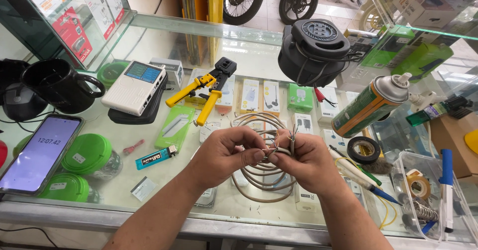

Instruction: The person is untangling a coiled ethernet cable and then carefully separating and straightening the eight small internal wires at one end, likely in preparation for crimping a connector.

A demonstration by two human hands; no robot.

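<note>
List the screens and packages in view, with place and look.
Phone: far left, lit lilac screen.
Cable tester: behind, white box, small blue screen.
Spray can: right, green and orange, lying tilted.
Red packages: left shelf, flat cards.
Both hands: hold grey cable.

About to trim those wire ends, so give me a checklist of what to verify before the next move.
1. Coiled cable held by both hands: ok, left hand and right hand pinch it.
2. Thin wires fanned out past the jacket: ok.
3. Wire colour order: cannot tell.
4. Yellow crimping tool close by on the glass counter: ok.
5. White cable tester at hand: ok.
</note>
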